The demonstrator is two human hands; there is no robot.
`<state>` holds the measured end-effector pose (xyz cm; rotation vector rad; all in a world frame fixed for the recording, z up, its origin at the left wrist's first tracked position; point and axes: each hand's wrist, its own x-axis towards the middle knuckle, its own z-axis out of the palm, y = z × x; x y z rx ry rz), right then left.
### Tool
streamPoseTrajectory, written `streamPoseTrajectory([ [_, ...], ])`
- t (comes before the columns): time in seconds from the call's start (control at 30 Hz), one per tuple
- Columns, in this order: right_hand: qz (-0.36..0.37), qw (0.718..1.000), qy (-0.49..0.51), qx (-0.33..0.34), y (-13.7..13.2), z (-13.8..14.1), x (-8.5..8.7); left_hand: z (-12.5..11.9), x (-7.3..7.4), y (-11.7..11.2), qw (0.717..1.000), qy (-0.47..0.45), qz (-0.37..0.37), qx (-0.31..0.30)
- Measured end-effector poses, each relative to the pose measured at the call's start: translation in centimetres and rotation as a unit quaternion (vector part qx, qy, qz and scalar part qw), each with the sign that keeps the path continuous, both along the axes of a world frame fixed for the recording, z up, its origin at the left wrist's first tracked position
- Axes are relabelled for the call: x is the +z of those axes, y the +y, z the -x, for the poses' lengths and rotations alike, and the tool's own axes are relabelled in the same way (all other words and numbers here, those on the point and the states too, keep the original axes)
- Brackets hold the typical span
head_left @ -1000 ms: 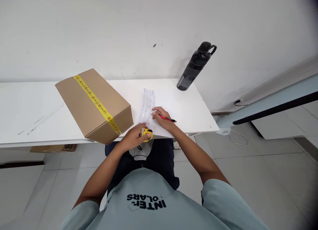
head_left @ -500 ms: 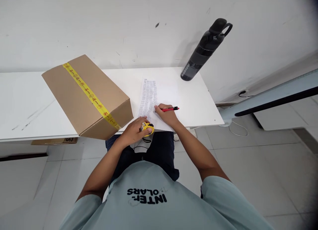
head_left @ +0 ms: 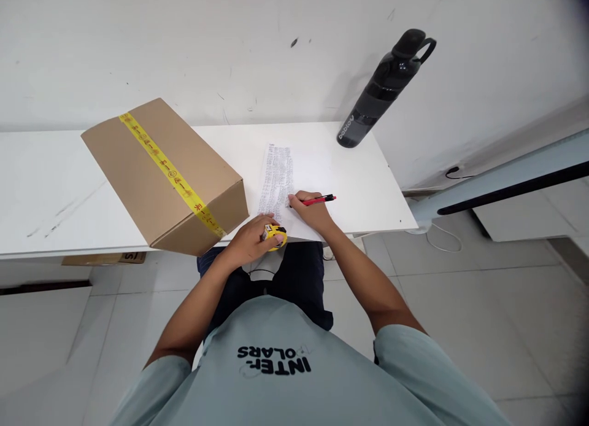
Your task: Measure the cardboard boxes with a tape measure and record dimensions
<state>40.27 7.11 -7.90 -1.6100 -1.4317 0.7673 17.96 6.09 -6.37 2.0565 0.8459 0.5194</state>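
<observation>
Your right hand, newly curled writing-style, grips a red-and-black pen over text-filled white paper; your left hand clasps a yellow-and-black tape measure.

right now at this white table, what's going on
A person's right hand grips a red-and-black pen at a sheet of paper densely filled with small writing or print. The left hand holds a yellow tape measure by the near edge. A taped cardboard box sits left; a black bottle stands back right.
</observation>
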Motion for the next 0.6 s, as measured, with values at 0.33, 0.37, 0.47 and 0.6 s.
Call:
streamPoseTrajectory([
  [0.33,-0.003,1.000,-0.007,-0.011,0.13,-0.01,-0.05,0.04,-0.19,0.00,1.000,0.000,-0.004,0.001],
  [0.37,-0.004,1.000,-0.007,-0.012,0.13,-0.01,-0.03,0.05,-0.16,0.00,1.000,0.000,-0.003,0.002],
  [0.47,-0.004,1.000,-0.007,-0.015,0.13,0.01,-0.02,0.08,-0.15,0.01,1.000,0.003,-0.003,0.002],
  [0.6,-0.006,1.000,-0.002,-0.023,0.15,0.03,-0.06,0.12,-0.37,0.08,1.000,0.002,-0.007,-0.003],
])
